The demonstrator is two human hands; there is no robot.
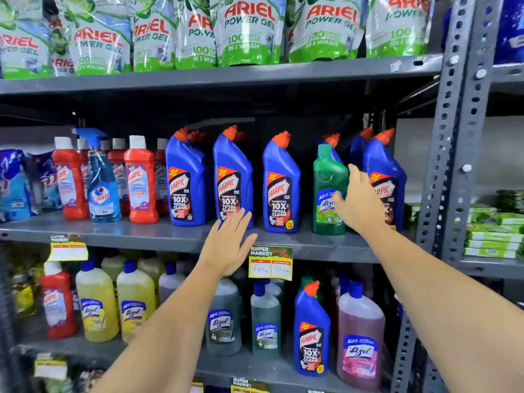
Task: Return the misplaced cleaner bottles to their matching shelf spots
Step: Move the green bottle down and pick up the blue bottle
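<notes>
A green Lizol bottle (pixel 326 191) stands among blue Harpic bottles (pixel 280 185) on the middle shelf (pixel 158 234). My right hand (pixel 358 199) reaches to its right side, fingers spread and touching its label, not closed around it. My left hand (pixel 229 245) hovers open at the shelf edge, in front of a blue Harpic bottle (pixel 232 177). On the lower shelf a blue Harpic bottle (pixel 312 330) stands among Lizol bottles, beside a pink Lizol bottle (pixel 360 338). A blue Colin spray bottle (pixel 100 180) stands among red Harpic bottles (pixel 141 180).
Ariel Power Gel pouches (pixel 246 29) fill the top shelf. A perforated grey upright (pixel 459 123) borders the rack on the right, with green soap packs (pixel 493 236) beyond it. Yellow Lizol bottles (pixel 96 304) and a red Harpic bottle (pixel 58 304) stand lower left. Price tags (pixel 270 263) hang on the shelf edge.
</notes>
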